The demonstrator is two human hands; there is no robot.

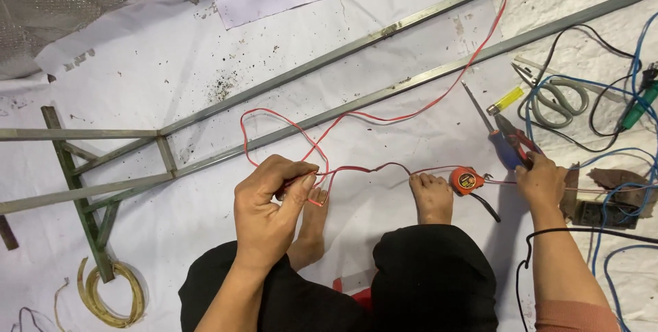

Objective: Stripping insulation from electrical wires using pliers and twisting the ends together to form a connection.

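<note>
1. Left hand (271, 205), centre-left of frame: closed in a pinch on the red wire (356, 169), thumb over the doubled strand.
2. Right hand (541, 181), right of frame: fingers curled down onto red-handled pliers (515, 137); a full grasp cannot be confirmed.
3. The wire runs slack in loops across centre frame, over a bare foot, toward the upper right.
4. Recommendation: keep the pinch close to the working end and the strand straight; the thin, flexible insulation kinks easily.
5. Orange tape measure (465, 180): rounded, hard casing. Steel frame (343, 54): dull square tube. White floor sheet (137, 92): gritty.
</note>
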